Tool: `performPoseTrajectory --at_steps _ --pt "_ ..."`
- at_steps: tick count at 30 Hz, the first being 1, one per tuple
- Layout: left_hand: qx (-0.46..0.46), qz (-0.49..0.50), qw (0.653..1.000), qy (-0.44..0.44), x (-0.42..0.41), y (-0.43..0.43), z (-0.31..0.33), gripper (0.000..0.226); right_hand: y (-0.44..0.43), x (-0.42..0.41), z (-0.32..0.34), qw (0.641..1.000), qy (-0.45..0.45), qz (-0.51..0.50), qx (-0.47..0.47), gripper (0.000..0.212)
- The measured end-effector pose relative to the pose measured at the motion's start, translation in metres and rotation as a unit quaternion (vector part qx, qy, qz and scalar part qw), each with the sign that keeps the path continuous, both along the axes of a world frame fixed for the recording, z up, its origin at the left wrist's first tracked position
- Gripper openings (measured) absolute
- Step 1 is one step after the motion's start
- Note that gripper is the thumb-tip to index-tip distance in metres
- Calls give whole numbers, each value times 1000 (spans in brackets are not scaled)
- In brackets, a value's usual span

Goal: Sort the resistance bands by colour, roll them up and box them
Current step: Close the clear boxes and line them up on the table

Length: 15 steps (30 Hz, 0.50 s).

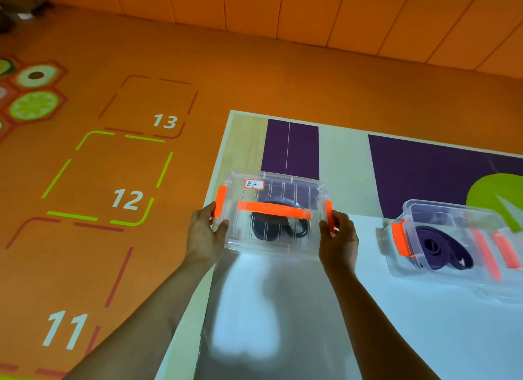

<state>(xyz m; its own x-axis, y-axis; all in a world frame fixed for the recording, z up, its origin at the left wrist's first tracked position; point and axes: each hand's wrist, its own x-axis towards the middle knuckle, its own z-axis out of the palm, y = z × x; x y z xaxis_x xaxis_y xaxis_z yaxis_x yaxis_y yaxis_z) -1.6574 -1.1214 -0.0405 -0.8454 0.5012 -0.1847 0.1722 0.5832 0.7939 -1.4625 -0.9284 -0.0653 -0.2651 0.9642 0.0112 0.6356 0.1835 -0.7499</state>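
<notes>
My left hand (205,232) and right hand (338,238) clasp the clear orange-latched plastic box (283,182); a second clear box (424,211) sits at three o'clock.

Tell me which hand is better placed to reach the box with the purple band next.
The right hand, probably: the purple-band box lies on its side, while the left hand grips the far end of the black-band box.

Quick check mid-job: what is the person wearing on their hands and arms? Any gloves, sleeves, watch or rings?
Nothing worn shows. The left hand and right hand are bare, with no gloves and no rings visible. The left forearm and right forearm are bare down to the picture's bottom edge: no sleeve, watch or bracelet in view. The picture is slightly blurred, so fine detail could be missed.
</notes>
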Motion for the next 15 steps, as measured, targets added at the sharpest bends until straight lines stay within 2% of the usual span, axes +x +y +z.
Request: performPoseTrajectory --at_steps 7,12,15 --pt "-117 -69 981 139 3 -3 2 52 -2 4 11 994 -72 55 56 41" --pt "-132 -113 958 229 33 10 13 53 -18 24 28 987 -86 91 104 51" --pt "-115 -154 949 249 59 23 23 51 -20 43 35 984 -80 94 127 44"
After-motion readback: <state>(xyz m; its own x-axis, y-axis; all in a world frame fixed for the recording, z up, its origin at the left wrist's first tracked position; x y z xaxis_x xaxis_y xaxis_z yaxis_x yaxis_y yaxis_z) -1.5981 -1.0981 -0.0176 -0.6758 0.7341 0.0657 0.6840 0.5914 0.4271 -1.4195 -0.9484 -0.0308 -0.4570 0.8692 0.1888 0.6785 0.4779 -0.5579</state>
